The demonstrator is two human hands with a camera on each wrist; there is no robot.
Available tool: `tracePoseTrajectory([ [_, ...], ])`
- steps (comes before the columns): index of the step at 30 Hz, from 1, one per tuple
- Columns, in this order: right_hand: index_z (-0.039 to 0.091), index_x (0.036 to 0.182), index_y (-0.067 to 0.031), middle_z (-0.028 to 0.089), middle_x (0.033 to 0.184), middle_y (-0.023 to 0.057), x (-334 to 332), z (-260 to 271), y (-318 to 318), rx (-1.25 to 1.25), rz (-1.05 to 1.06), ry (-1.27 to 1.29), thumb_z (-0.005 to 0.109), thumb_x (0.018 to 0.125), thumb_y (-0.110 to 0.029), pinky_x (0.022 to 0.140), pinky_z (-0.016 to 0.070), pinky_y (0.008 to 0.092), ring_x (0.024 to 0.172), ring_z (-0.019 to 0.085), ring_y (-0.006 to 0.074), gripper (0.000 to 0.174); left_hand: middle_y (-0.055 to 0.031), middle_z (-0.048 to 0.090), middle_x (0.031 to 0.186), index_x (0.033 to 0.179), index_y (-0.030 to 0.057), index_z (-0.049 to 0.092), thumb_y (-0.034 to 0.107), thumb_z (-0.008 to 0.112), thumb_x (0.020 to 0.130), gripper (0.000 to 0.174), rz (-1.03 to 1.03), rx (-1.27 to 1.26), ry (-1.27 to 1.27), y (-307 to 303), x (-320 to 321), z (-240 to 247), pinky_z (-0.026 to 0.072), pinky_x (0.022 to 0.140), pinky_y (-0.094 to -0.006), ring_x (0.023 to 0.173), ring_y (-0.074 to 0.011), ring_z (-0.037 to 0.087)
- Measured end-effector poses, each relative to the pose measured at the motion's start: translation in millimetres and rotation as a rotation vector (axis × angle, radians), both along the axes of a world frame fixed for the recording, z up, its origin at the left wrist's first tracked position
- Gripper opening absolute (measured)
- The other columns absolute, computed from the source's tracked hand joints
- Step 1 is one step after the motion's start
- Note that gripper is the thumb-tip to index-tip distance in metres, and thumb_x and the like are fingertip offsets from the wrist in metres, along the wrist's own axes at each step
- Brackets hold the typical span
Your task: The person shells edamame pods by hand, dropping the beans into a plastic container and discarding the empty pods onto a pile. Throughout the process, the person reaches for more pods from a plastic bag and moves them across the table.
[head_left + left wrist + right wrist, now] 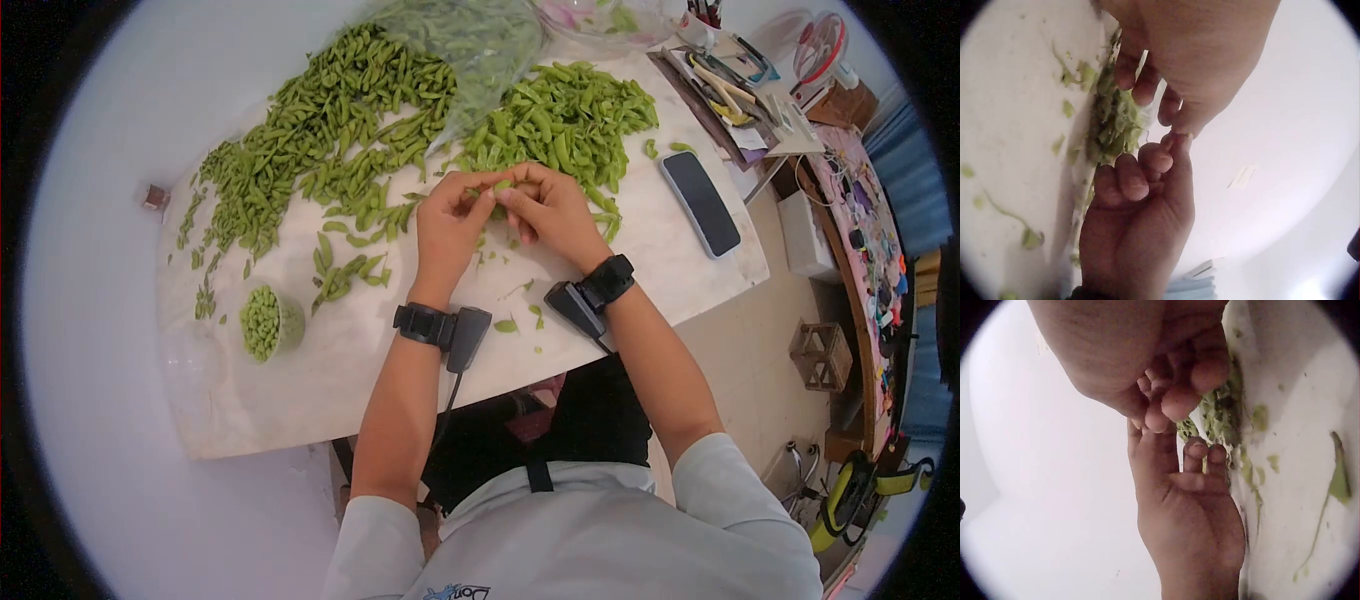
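Note:
Both hands meet over the table (380, 400) in the head view. A green pod (503, 186) shows between the fingertips, with the left hand (450, 225) and the right hand (560, 215) pinching it from either side. In the left wrist view the left hand (1204, 50) is above and the right hand (1141, 231) below, thumbs and index fingers touching. The right wrist view has the right hand (1122, 350) above the left hand (1191, 519); fingers hide the pod in both wrist views.
Whole pods (350, 90) spread across the back left, with flatter green pods (570, 120) at the back right beside a clear plastic bag (480, 50). A cup of shelled beans (262, 322) stands front left. A phone (702, 203) lies right; scraps (506, 326) lie near the wrists.

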State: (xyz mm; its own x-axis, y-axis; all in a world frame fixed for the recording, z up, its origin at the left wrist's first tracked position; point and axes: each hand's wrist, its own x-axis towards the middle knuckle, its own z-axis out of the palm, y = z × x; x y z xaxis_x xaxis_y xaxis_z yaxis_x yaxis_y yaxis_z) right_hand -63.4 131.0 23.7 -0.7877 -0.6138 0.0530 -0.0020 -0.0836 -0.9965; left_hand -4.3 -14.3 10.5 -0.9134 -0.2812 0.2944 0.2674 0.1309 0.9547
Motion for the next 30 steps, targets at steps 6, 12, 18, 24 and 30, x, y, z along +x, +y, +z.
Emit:
tracePoseTrajectory([
  [6,0.053,0.083,-0.0053,0.055,0.060,-0.0017,-2,-6,0,0.026,0.025,0.021,0.056,0.092,-0.020,0.044,0.0378,0.0195,0.048,0.048,0.0036,0.017,-0.0010,0.057,0.082,0.103,0.0037,0.067,0.003,0.060,0.084,0.020,0.027,-0.155,0.050,-1,2,3,0.0390,0.057,-0.0201,0.063,-0.0063,0.046],
  [12,0.052,0.078,-0.0065,0.052,0.059,-0.0028,-1,-6,-1,0.041,0.013,0.053,0.055,0.093,-0.021,0.045,0.0359,0.0193,0.048,0.045,0.0035,0.021,-0.0004,0.060,0.085,0.105,0.0030,0.066,0.005,0.061,0.086,0.020,-0.004,-0.055,-0.010,-3,0,-3,0.0413,0.059,-0.0206,0.066,-0.0057,0.049],
  [18,0.052,0.078,-0.0065,0.052,0.059,-0.0031,0,-4,-1,0.039,0.037,0.058,0.054,0.094,-0.022,0.045,0.0338,0.0191,0.048,0.043,0.0031,0.022,-0.0019,0.063,0.089,0.107,0.0006,0.064,0.008,0.060,0.088,0.020,-0.046,-0.021,-0.036,-6,4,0,0.0447,0.066,-0.0197,0.076,-0.0061,0.055],
  [24,0.053,0.080,-0.0064,0.051,0.059,-0.0035,1,-5,0,0.029,0.050,0.057,0.054,0.094,-0.021,0.047,0.0341,0.0191,0.050,0.043,0.0031,0.020,-0.0002,0.063,0.089,0.107,0.0018,0.065,0.009,0.060,0.089,0.020,-0.051,-0.038,-0.022,-6,4,0,0.0442,0.065,-0.0195,0.075,-0.0053,0.055],
  [30,0.053,0.082,-0.0053,0.050,0.061,-0.0034,3,-3,-2,0.070,0.065,0.067,0.055,0.093,-0.020,0.048,0.0355,0.0201,0.052,0.044,0.0034,0.019,-0.0007,0.063,0.086,0.104,0.0011,0.066,0.013,0.061,0.089,0.020,-0.043,-0.038,-0.067,-12,4,-1,0.0445,0.064,-0.0204,0.073,-0.0055,0.055],
])
